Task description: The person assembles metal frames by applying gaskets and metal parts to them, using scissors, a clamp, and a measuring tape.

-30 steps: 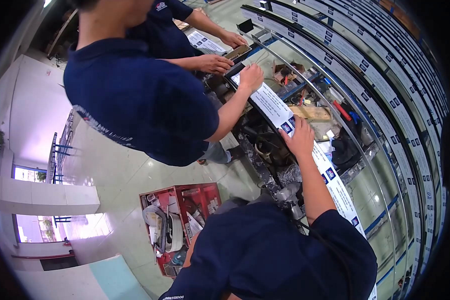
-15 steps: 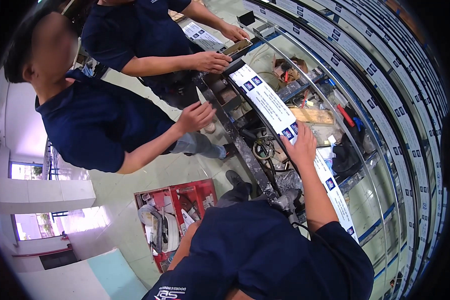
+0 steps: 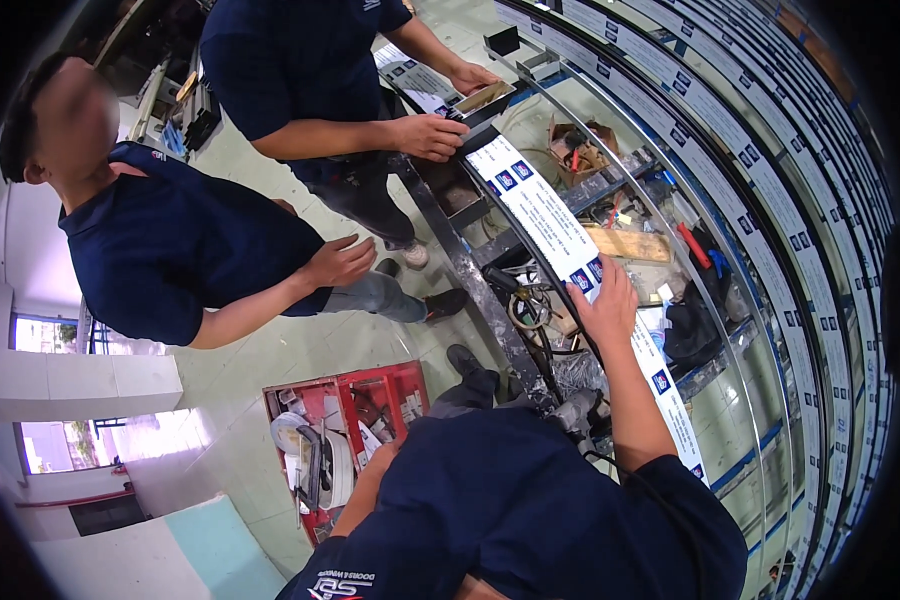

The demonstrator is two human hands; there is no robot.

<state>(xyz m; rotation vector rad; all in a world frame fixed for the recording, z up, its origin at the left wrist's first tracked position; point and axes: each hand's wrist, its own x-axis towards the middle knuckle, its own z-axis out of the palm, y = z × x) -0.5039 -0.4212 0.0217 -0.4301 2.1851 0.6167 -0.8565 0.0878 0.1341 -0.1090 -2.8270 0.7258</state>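
Note:
My right hand (image 3: 610, 305) grips a long profile (image 3: 545, 225) covered with white printed protective film, thumb along its near dark edge and fingers over the top. The profile runs diagonally across a cluttered dark frame bench (image 3: 470, 265). Of my left arm only a bare stretch (image 3: 368, 490) shows beside my dark shirt; its hand is hidden. At the profile's far end, a co-worker's two hands (image 3: 435, 137) hold a short dark hollow section piece (image 3: 485, 100) against it. A second person at the left holds a loosely curled hand (image 3: 342, 262) in front of the body.
Stacked film-covered profiles (image 3: 770, 160) curve along the right. Thin metal bars (image 3: 660, 190) lie across the bench. Within the bench are a wooden block (image 3: 630, 243), a red-handled tool (image 3: 692, 245), cables (image 3: 535, 305) and scraps. A red tool cart (image 3: 345, 380) stands on the floor at left.
The person at left has drawn back and lowered the raised hand; the pale pointed piece near it no longer shows. My right hand keeps its hold on the profile. The view has shifted slightly.

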